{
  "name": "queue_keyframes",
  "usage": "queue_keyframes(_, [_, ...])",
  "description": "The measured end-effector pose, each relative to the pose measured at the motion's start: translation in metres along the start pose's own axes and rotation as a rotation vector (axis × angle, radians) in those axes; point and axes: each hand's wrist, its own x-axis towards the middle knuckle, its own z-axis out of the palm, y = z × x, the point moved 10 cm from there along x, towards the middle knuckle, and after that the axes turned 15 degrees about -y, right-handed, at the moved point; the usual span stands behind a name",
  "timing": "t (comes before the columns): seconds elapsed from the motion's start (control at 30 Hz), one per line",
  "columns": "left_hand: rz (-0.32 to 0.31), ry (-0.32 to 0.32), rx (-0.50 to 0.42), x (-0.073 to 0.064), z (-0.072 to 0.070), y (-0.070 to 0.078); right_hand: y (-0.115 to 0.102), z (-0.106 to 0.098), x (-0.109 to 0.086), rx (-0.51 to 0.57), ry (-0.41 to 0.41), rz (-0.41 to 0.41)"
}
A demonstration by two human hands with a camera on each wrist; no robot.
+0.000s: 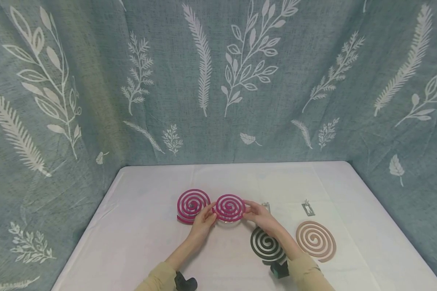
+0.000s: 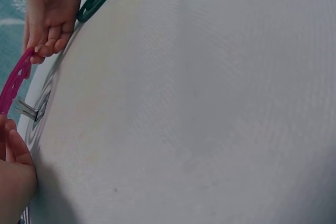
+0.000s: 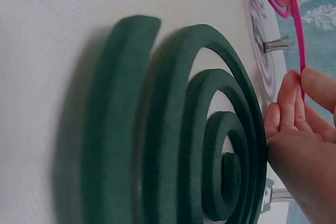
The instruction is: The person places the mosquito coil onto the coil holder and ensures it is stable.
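Note:
A pink mosquito coil [image 1: 230, 207] is held between both hands above the table. My left hand [image 1: 202, 223] pinches its left edge, and my right hand [image 1: 263, 220] pinches the right edge. Below the held coil stands a small metal coil stand [image 2: 40, 110], its prongs pointing up toward the coil in the left wrist view. Just left of it is a second pink coil [image 1: 193, 204], partly covered by the left fingers. A dark green coil [image 1: 267, 243] lies under the right forearm and fills much of the right wrist view.
To the right lies a brown coil [image 1: 315, 240], with a metal stand [image 1: 308, 209] behind it. Another metal stand [image 1: 266, 206] shows partly behind the right hand. The white-covered table [image 1: 142, 226] meets a leaf-patterned curtain [image 1: 211, 137] at its back and sides.

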Motion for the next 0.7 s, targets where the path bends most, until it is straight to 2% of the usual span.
queue_keyframes(0.2, [-0.008,-0.002,-0.014,0.0003,0.0003,-0.002,0.002,0.0004,0.0005,0.023,-0.008,0.021])
queue_keyframes(0.47, [0.023,0.003,-0.046,0.0004,0.0012,-0.0027,-0.0003,0.0006,-0.0015,0.038,0.002,0.029])
queue_keyframes(0.7, [0.031,0.008,-0.026,-0.0023,0.0015,-0.0016,-0.0002,0.0006,-0.0003,0.063,0.0,0.025])
